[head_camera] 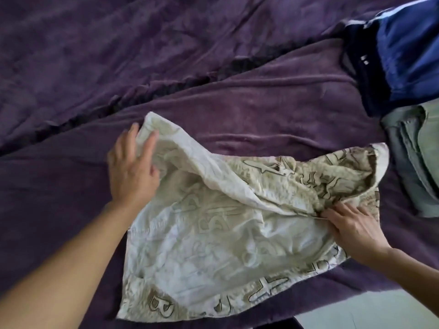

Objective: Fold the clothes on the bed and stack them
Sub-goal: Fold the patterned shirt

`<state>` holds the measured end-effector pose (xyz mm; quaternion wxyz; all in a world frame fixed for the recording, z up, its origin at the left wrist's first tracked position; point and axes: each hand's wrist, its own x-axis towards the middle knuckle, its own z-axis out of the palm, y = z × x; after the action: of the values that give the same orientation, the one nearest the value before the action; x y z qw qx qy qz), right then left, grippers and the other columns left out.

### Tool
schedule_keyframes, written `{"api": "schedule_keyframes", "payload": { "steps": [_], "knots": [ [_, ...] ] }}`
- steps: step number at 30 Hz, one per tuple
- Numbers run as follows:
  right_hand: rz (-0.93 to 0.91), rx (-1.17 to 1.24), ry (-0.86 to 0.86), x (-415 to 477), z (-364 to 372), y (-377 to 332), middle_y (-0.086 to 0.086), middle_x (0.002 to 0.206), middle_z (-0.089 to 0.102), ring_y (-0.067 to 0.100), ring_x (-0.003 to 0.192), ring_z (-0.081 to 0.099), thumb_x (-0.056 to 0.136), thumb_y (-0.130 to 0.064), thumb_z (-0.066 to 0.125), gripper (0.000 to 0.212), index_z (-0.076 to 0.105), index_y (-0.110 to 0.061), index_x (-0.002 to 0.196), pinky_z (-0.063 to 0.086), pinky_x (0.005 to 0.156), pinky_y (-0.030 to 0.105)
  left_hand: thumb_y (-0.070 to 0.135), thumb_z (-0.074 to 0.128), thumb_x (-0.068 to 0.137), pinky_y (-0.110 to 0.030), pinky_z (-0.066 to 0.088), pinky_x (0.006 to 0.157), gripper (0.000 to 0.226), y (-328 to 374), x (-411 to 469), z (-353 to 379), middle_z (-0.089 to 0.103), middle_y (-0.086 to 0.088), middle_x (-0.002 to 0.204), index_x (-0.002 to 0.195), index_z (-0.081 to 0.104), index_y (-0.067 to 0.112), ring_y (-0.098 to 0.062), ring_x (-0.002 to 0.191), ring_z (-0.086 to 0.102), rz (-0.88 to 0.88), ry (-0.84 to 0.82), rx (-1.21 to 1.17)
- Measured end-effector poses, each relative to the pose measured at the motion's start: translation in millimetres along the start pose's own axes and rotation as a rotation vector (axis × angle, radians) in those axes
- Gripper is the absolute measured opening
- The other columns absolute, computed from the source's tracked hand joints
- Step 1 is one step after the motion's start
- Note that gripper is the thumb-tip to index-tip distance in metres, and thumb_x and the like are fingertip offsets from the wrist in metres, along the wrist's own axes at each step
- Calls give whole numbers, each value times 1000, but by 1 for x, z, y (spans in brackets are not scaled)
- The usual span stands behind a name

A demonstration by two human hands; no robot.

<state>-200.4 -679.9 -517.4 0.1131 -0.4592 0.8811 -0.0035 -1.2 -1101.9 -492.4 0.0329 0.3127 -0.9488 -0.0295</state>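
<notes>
A cream and beige printed garment (213,233) with letter shapes lies spread on the purple bed cover (273,96), partly inside out and rumpled in a ridge across its middle. My left hand (133,167) grips its far left corner, fingers curled over the cloth. At the right side, my right hand (354,229) pinches a fold of the same garment. A folded pale green garment (413,157) sits at the right edge, and a dark blue garment (403,51) lies beyond it.
A dark crease (166,84) runs diagonally across the bed cover behind the garment. A patch of pale floor (370,309) shows past the bed's near edge at the lower right.
</notes>
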Motion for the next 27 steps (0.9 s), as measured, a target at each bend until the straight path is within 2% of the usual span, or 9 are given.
{"api": "schedule_keyframes", "payload": {
  "steps": [3, 6, 10, 14, 17, 20, 23, 25, 27],
  "knots": [
    [-35, 96, 72, 16, -6, -18, 4, 102, 59, 31, 87, 59, 79, -23, 70, 32, 62, -20, 110, 48, 71, 42, 3, 69, 69, -51, 8, 115, 90, 29, 32, 12, 6, -5, 160, 145, 32, 34, -31, 147, -2, 221, -216, 108],
    [-69, 21, -47, 42, -8, -38, 3, 128, 54, 27, 109, 54, 79, -45, 70, 59, 53, -21, 131, 44, 84, 44, 9, 63, 78, -50, -3, 118, 47, 52, 47, 22, 41, -3, 146, 121, 59, 26, -25, 148, 2, 372, -386, 242],
    [24, 134, 54, 73, -18, -33, 2, 94, 68, 26, 86, 65, 91, -26, 63, 17, 70, -14, 102, 39, 77, 33, 4, 66, 71, -43, 17, 116, 29, 45, 23, 10, 65, -7, 113, 99, 70, 11, -26, 135, 39, 396, -279, 203],
    [-103, 228, 353, 61, -39, -37, 1, 87, 63, 18, 76, 57, 93, -23, 61, 14, 70, -13, 97, 44, 65, 33, 2, 76, 58, -42, 44, 83, 22, 17, -58, -11, 66, -12, 105, 78, 69, 7, -31, 101, 60, 388, -311, 85],
    [-215, 228, 42, 12, -31, -57, -1, 89, 65, 19, 78, 63, 89, -18, 65, 10, 72, -17, 95, 52, 63, 33, 21, 74, 73, -38, 50, 77, 16, 8, -132, -16, 64, -2, 94, 86, 69, 12, -23, 89, 60, 338, -558, 112],
    [-152, 142, -312, -19, -22, -72, -3, 91, 65, 22, 78, 66, 85, -20, 67, 10, 70, -21, 95, 55, 55, 36, 32, 49, 86, -36, 53, 72, 27, 11, -177, -19, 62, -3, 84, 80, 66, 11, -24, 82, 63, 357, -684, 18],
    [-143, 232, -34, 4, -24, -89, 3, 109, 63, 26, 92, 64, 75, -23, 78, 39, 65, -20, 112, 55, 51, 33, 11, 67, 72, -45, 52, 82, 28, 11, -165, -14, 60, -17, 115, 100, 66, 7, -36, 103, 60, 277, -340, -7],
    [-78, 182, -2, 36, -29, -105, 9, 133, 49, 30, 111, 53, 74, -36, 77, 70, 46, -24, 136, 54, 66, 36, -1, 67, 66, -54, 34, 105, 76, 9, -136, -9, 32, -20, 150, 137, 49, 17, -41, 136, 33, 149, -334, 110],
    [-40, 133, -138, 66, -30, -117, 10, 138, 45, 30, 119, 49, 77, -43, 74, 74, 40, -27, 141, 51, 77, 38, 2, 63, 70, -56, 9, 114, 91, 6, -108, -1, 9, -13, 159, 148, 25, 30, -37, 146, 5, 108, -435, 243]
  ]
}}
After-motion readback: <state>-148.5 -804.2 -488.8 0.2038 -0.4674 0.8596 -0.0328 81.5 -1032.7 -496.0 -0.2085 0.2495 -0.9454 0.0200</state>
